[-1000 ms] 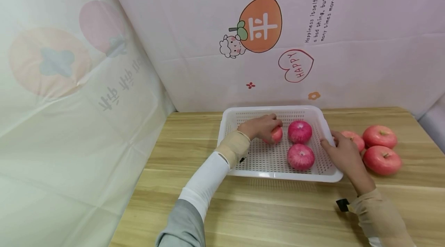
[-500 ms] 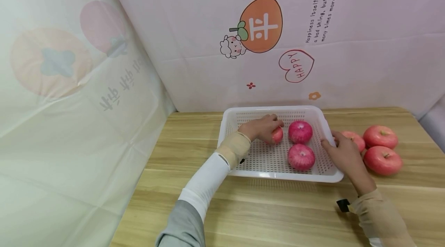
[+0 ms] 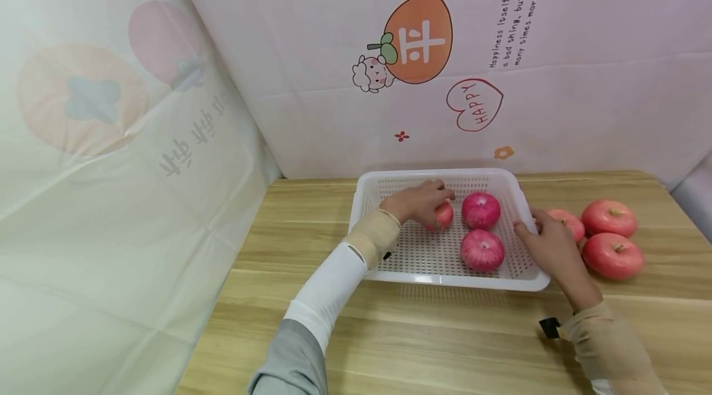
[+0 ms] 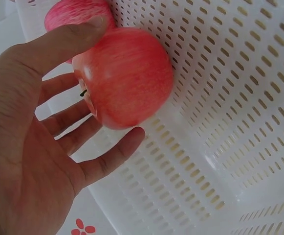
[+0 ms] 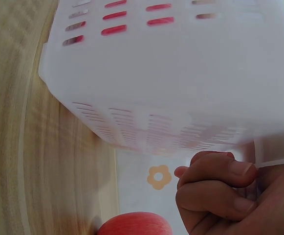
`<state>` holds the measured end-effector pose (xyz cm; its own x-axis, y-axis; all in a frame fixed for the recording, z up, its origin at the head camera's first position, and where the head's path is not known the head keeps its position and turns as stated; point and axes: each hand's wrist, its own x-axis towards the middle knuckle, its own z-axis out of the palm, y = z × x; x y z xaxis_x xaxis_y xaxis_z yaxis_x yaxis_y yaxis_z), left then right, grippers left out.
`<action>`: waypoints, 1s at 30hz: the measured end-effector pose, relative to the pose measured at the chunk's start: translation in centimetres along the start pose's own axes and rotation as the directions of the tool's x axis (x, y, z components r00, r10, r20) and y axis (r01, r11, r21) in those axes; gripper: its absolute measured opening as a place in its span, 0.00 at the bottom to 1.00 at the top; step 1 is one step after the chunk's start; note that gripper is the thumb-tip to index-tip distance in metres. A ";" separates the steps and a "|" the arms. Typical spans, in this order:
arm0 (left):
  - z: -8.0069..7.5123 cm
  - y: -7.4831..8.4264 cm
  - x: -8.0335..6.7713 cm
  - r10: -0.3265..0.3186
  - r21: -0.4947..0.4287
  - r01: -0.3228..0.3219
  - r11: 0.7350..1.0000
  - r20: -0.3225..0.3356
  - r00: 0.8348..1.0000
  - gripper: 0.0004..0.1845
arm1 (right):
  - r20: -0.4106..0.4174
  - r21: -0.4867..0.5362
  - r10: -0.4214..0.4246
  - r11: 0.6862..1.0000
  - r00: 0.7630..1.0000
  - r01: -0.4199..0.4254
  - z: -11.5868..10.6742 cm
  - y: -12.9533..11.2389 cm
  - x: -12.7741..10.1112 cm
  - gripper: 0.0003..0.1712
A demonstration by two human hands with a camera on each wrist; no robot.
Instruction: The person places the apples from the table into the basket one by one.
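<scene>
My left hand reaches into the white perforated plastic basket and holds a red apple. In the left wrist view the thumb lies on the apple and the fingers curve under it; its short stem faces the palm. Two deep-pink, streaked round things, one at the back and one in front, sit in the basket's right half. My right hand grips the right rim, thumb inside. From the right wrist, its fingers appear curled outside the wall.
Right of the basket, three more red apples lie on the wooden table: one partly behind my right hand, one at the back, one in front. A printed cloth hangs behind the table and along the left.
</scene>
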<state>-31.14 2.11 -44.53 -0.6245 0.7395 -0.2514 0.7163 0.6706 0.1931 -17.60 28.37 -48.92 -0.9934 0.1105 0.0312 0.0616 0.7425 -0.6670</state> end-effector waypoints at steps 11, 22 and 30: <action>-0.8 -1.0 -0.4 0.041 -0.021 -0.042 0.999 -0.042 0.998 0.40 | 0.013 0.002 0.012 1.000 1.000 -0.012 -0.1 -0.1 0.0 0.42; -2.2 -2.1 -1.9 0.046 -0.076 -0.053 0.996 -0.100 0.994 0.28 | 0.020 0.003 0.013 1.000 1.000 -0.013 -0.2 -0.1 0.0 0.42; -2.8 -2.9 -3.0 0.042 -0.067 -0.053 0.996 -0.157 0.987 0.19 | 0.020 0.009 0.010 1.000 1.000 -0.010 -0.2 -0.2 0.0 0.42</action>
<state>-32.16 -1.88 -41.68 -0.6349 0.7672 -0.0908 0.7261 0.6327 0.2692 -17.60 28.35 -48.64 -0.9945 0.1043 0.0098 0.0705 0.7357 -0.6736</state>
